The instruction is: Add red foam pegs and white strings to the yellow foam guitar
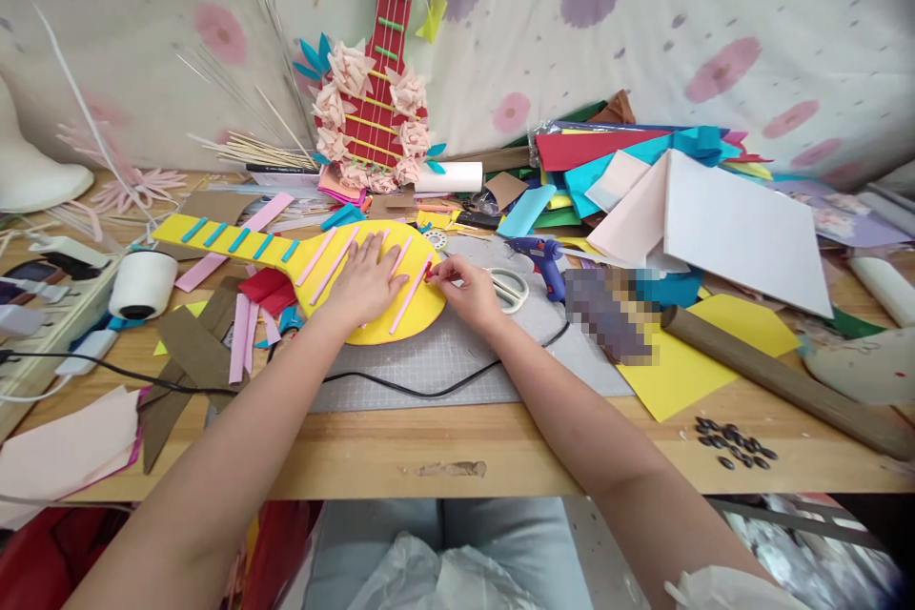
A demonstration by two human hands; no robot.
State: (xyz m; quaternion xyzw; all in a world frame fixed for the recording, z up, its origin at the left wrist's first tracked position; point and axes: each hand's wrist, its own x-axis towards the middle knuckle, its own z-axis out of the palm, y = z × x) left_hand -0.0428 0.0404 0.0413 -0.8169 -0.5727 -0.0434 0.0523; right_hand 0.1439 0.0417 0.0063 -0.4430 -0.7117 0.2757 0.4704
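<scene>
A yellow pipa-shaped craft piece (343,315) lies on the grey cutting mat (457,372), its neck pointing left. Teal strips cross the neck, and pink strips (410,298) run slantwise over the body. My left hand (367,281) rests flat on the body with fingers spread, pressing it down. At the body's right end, my right hand (468,291) pinches a small red piece (428,273) against the yellow surface near the last pink strip. White-handled scissors (511,290) lie just beyond my right hand, and a blue glue gun (541,259) stands further right.
Behind stands a red instrument-shaped craft (376,119) with paper flowers. Paper and felt sheets (736,219) pile up at the right, by a brown roll (772,376) and black beads (733,443). A power strip (64,334) sits left. A black cord (421,393) crosses the mat.
</scene>
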